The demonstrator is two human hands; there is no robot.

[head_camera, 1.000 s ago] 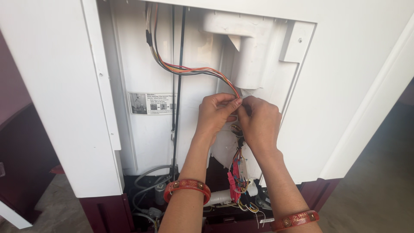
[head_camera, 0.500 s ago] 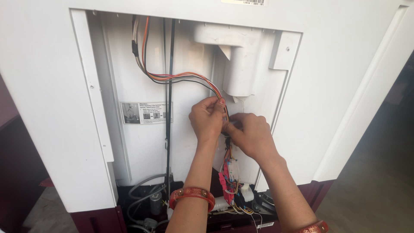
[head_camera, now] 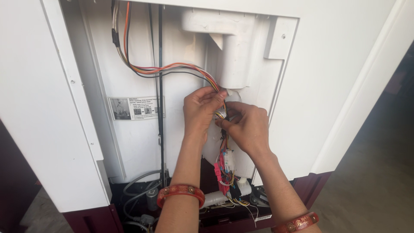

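Note:
Both my hands reach into the open back of a white appliance (head_camera: pixel 51 129). My left hand (head_camera: pixel 200 112) pinches a bundle of coloured wires (head_camera: pixel 172 68) that runs down from the top left. My right hand (head_camera: pixel 246 127) grips the same bundle just below, fingers closed around it. Under my hands the wires continue down to red and white connectors (head_camera: pixel 225 166). Each wrist wears a red bangle.
A white moulded duct (head_camera: pixel 235 47) sits above my hands. A black cable (head_camera: pixel 161 86) runs vertically past a white label sticker (head_camera: pixel 136 108). Grey hoses (head_camera: pixel 142 192) and small parts lie in the dark red base (head_camera: pixel 95 218). Bare floor (head_camera: pixel 371 181) lies to the right.
The view has shifted slightly down and closer. My hands stay on the wire bundle, with the right hand now gripping a little lower beneath the left.

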